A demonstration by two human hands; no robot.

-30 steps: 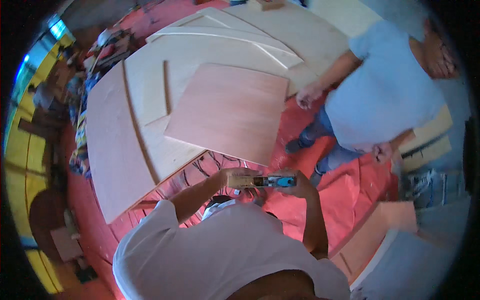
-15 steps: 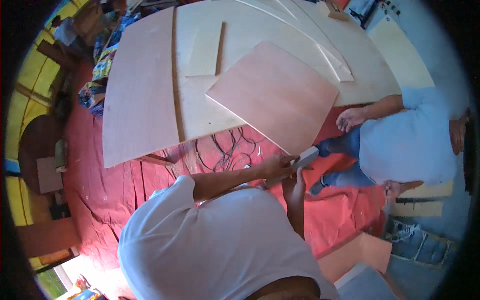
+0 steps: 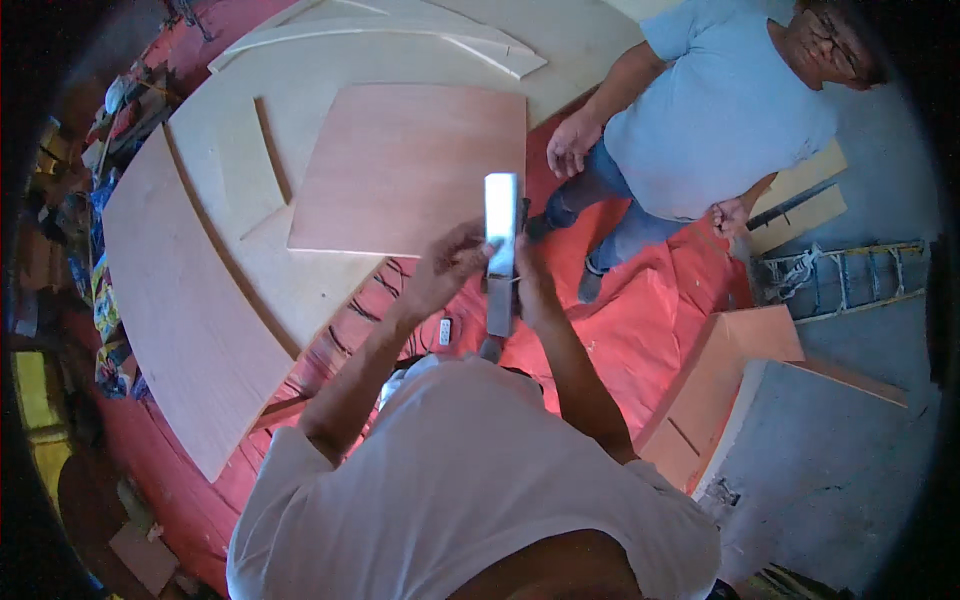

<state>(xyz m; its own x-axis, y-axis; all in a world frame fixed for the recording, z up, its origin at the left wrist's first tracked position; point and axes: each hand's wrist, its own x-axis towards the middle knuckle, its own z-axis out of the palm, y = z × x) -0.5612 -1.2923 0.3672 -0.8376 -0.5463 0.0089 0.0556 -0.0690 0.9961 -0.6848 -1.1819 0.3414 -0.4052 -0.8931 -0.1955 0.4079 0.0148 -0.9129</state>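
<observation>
"Grip first: what are the hands doing?"

"Near the centre of the frame, the right hand (image 3: 535, 285) is clasping the right edge of a long, narrow grey object (image 3: 501, 215). The left hand (image 3: 450, 265) is touching its left side with bent fingers; whether they are pinching it, I cannot tell."

"Is the object containing anything?"

"I cannot tell. Glare is bleaching its upper part, so any lettering there is being lost, and the fingers are hiding some of its middle."

"Any boxes elsewhere?"

"At lower right, reddish boards (image 3: 725, 370) are meeting at an angle like box sides, but I cannot make out what they are enclosing. Colourful bundles (image 3: 103, 285) are crowding the left of the frame, too blurred for telling bags from cloth."

"And the table?"

"The table (image 3: 320, 290) is filling the upper left, running out at the top edge. A squarish pinkish panel (image 3: 410, 165) is lying on it, partly covered in view by the object."

"Labels?"

"A white power strip (image 3: 445, 331) is lying below the left hand, too small for reading."

"Who is standing upper right?"

"A co-worker (image 3: 720, 130), partly cut off by the top edge."
</observation>
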